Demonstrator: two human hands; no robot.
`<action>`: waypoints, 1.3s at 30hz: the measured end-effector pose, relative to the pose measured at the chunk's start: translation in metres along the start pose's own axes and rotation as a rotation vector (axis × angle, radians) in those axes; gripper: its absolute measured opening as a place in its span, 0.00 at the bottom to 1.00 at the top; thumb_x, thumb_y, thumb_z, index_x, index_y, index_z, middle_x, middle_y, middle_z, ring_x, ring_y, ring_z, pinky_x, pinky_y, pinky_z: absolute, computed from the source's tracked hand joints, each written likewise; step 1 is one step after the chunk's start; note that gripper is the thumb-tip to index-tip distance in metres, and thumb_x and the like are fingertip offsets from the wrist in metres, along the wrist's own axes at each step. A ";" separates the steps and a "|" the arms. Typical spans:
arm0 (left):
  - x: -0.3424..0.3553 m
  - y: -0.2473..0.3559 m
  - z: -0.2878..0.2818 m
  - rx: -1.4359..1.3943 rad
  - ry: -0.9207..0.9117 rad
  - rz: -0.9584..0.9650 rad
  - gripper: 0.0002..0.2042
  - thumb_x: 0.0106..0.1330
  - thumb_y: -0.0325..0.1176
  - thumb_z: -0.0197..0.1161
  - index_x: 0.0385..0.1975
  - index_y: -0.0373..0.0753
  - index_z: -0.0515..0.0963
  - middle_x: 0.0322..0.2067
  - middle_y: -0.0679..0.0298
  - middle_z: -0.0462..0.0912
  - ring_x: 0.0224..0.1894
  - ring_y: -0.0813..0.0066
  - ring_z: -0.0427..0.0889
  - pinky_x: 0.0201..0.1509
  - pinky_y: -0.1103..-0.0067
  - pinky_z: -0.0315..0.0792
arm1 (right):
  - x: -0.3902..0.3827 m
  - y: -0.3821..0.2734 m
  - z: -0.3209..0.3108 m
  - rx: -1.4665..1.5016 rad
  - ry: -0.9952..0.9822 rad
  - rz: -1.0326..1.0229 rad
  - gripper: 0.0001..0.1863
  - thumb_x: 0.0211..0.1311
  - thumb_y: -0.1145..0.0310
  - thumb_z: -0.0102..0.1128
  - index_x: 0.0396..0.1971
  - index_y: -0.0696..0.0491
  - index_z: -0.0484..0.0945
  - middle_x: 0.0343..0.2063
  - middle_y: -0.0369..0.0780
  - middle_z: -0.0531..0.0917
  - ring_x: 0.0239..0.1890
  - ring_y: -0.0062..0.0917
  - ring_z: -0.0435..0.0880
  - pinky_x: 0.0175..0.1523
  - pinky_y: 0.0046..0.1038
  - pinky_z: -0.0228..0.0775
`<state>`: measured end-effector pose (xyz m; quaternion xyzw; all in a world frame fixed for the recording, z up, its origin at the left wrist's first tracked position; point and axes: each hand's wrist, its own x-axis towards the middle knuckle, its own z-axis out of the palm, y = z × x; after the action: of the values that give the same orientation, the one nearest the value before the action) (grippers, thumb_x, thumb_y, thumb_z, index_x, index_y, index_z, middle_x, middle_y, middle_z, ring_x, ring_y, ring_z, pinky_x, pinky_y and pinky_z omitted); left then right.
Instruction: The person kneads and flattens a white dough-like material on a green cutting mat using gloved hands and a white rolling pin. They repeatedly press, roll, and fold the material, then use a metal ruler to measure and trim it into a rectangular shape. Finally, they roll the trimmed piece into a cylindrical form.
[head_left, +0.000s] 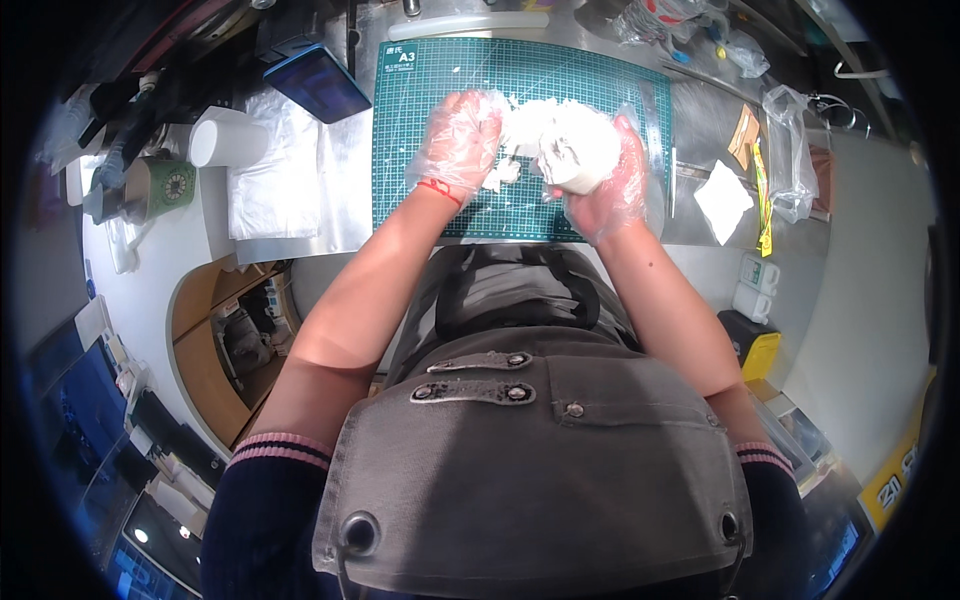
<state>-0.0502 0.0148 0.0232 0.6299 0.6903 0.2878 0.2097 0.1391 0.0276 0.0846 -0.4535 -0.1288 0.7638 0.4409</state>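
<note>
Both my hands wear clear, loose plastic gloves over a green gridded cutting mat. My right hand is closed round a bulky white lump, its fingers along the right side and underneath. The lump has a rough, creased face toward the left; strong light washes out its detail, and I cannot tell what it is made of. Beside its left edge my left hand has its fingers curled in; what they hold, if anything, is hidden. Small white scraps show between the two hands.
Left of the mat lie a stack of clear plastic bags, a white cup on its side and a tilted blue-edged phone. To the right are a white paper piece, a yellow packet strip and a crumpled clear bag.
</note>
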 end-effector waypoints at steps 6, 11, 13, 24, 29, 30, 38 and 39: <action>-0.004 -0.004 0.030 0.369 -0.200 0.233 0.22 0.69 0.44 0.60 0.59 0.38 0.78 0.62 0.50 0.75 0.65 0.51 0.73 0.72 0.61 0.66 | -0.012 -0.004 -0.007 0.111 -0.009 -0.062 0.33 0.77 0.39 0.38 0.60 0.52 0.75 0.51 0.45 0.84 0.43 0.43 0.86 0.30 0.39 0.76; -0.005 0.006 0.018 0.217 -0.053 0.248 0.22 0.66 0.41 0.64 0.56 0.38 0.77 0.61 0.50 0.74 0.64 0.48 0.72 0.70 0.59 0.66 | -0.031 -0.017 -0.010 0.311 -0.092 0.017 0.31 0.76 0.40 0.40 0.59 0.51 0.75 0.54 0.46 0.82 0.44 0.46 0.86 0.38 0.43 0.81; -0.007 0.020 0.003 0.056 0.065 0.242 0.19 0.65 0.39 0.65 0.54 0.39 0.77 0.57 0.51 0.76 0.60 0.49 0.75 0.67 0.60 0.67 | -0.040 -0.026 -0.015 0.418 -0.284 0.053 0.29 0.78 0.44 0.41 0.58 0.54 0.75 0.54 0.47 0.82 0.52 0.43 0.83 0.53 0.45 0.78; -0.035 0.132 -0.061 -0.689 0.171 0.249 0.18 0.66 0.39 0.65 0.49 0.34 0.79 0.48 0.48 0.82 0.49 0.50 0.84 0.56 0.65 0.76 | -0.055 -0.026 0.004 -0.676 -0.070 -0.921 0.26 0.78 0.51 0.47 0.57 0.59 0.75 0.52 0.43 0.81 0.52 0.34 0.82 0.61 0.35 0.75; -0.022 0.142 -0.050 -0.760 0.254 0.016 0.13 0.70 0.37 0.62 0.45 0.34 0.81 0.40 0.50 0.84 0.40 0.53 0.82 0.48 0.66 0.77 | -0.065 -0.005 0.024 -0.361 -0.089 -0.714 0.21 0.79 0.58 0.53 0.57 0.61 0.71 0.47 0.43 0.80 0.47 0.27 0.80 0.54 0.29 0.74; -0.017 0.141 -0.049 -0.736 0.247 -0.024 0.12 0.70 0.37 0.61 0.45 0.34 0.81 0.38 0.51 0.85 0.38 0.53 0.82 0.47 0.67 0.77 | -0.059 -0.003 0.025 -0.361 -0.120 -0.728 0.20 0.79 0.60 0.53 0.57 0.60 0.71 0.47 0.43 0.79 0.47 0.27 0.80 0.54 0.30 0.73; 0.013 0.117 -0.020 -0.578 0.105 -0.271 0.13 0.73 0.38 0.59 0.44 0.35 0.82 0.37 0.49 0.86 0.38 0.55 0.85 0.44 0.68 0.77 | -0.014 0.010 0.009 -0.680 -0.014 -0.773 0.14 0.81 0.68 0.51 0.60 0.55 0.69 0.52 0.38 0.78 0.54 0.20 0.76 0.60 0.26 0.70; 0.014 0.113 -0.013 -0.555 0.128 -0.266 0.13 0.74 0.38 0.59 0.43 0.35 0.82 0.37 0.49 0.86 0.37 0.55 0.85 0.44 0.68 0.76 | -0.011 0.010 0.006 -0.590 -0.029 -0.643 0.14 0.81 0.70 0.51 0.60 0.55 0.69 0.52 0.38 0.78 0.54 0.20 0.76 0.59 0.25 0.70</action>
<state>0.0244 0.0315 0.1082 0.4335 0.6734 0.4745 0.3655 0.1308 0.0144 0.0878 -0.4861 -0.4823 0.5246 0.5058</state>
